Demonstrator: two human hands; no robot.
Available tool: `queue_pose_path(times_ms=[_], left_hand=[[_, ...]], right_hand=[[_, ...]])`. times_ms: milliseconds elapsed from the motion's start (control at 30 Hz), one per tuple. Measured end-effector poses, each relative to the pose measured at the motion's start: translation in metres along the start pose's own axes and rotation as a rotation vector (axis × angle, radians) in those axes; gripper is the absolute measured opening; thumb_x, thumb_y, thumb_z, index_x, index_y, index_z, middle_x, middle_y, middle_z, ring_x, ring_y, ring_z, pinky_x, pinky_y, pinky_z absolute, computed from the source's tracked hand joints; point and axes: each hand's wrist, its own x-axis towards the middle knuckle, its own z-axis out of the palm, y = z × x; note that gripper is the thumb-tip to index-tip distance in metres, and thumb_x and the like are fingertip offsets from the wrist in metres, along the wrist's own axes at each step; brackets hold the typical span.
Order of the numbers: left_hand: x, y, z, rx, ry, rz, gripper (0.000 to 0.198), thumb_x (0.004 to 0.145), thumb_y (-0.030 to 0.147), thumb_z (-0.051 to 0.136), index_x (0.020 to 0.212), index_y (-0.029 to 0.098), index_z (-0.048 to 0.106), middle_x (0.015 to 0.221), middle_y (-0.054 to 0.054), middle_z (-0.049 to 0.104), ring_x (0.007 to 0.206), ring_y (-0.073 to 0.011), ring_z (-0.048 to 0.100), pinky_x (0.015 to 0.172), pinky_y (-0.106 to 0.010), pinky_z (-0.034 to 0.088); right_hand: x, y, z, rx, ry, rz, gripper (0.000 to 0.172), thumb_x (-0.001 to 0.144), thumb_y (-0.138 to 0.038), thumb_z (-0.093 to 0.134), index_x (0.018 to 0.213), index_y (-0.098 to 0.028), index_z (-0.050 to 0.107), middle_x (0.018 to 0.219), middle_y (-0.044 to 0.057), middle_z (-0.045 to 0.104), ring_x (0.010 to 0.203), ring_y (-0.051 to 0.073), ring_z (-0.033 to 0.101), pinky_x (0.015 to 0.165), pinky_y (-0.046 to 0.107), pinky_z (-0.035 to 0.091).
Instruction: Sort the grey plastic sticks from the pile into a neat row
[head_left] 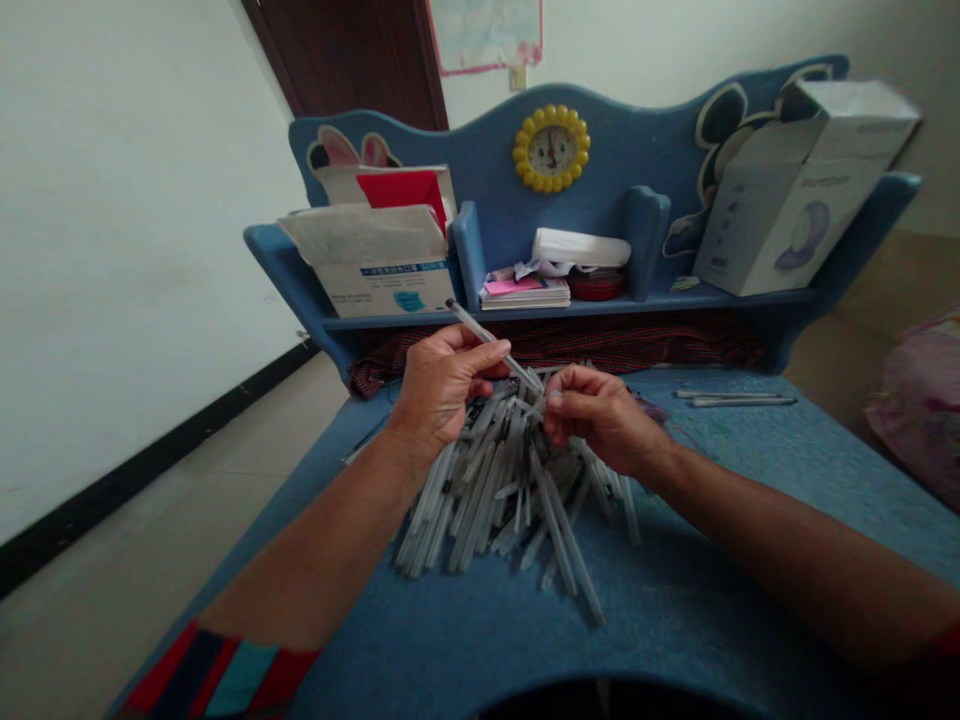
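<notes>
The pen (472, 324) slants, clamped in the left grip (439, 385), its lower end at the pinched-together right grip (604, 415).

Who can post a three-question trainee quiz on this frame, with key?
1. Multiple choice: what does the left hand grip? (a) a red card (b) a clear plastic pen tube with a dark end (c) a white cardboard box
2. True or false: the round yellow petal-rimmed clock is mounted on the blue backboard.
3. Fill in: some slim grey tubes lie apart, to the ____ of the loose pile of clear plastic tubes.

Key: 1 b; 2 true; 3 right.
</notes>
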Motion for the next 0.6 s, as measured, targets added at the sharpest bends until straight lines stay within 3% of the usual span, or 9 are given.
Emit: queue_pose_path(times_ms=[133,333,600], left_hand=[[0.0001,0.0010,0.0005,-0.036,0.016,-0.005,0.025,0.056,0.021,0.077,0.071,0.013,0.059,0.061,0.001,0.060,0.052,-0.0104,0.060,0.036,-0.014,0.035],[-0.0016,0.0041,0.0006,-0.061,0.014,-0.024,0.019,0.062,0.015,0.073,0.074,0.012,0.058,0.063,0.000,0.061,0.055,-0.0097,0.060,0.039,-0.014,0.037],[0.0000,0.0046,-0.0024,-0.078,0.047,-0.016,0.018,0.062,0.013,0.073,0.073,0.012,0.058,0.063,0.001,0.060,0.055,-0.0090,0.059,0.039,-0.014,0.038]], right_hand=[[0.0032,0.0012,-0.0067,0.048,0.040,-0.046,0.013,0.064,-0.020,0.070,0.068,-0.015,0.059,0.054,-0.003,0.060,0.045,0.007,0.051,0.044,0.018,0.038],[0.0054,0.0031,-0.0094,0.163,0.036,-0.049,0.018,0.064,-0.017,0.072,0.073,-0.016,0.057,0.069,0.003,0.069,0.054,0.011,0.060,0.052,0.023,0.047],[0.0050,0.0031,-0.0066,0.176,0.075,-0.059,0.021,0.066,-0.020,0.072,0.075,-0.017,0.053,0.071,0.003,0.070,0.058,0.013,0.065,0.055,0.024,0.049]])
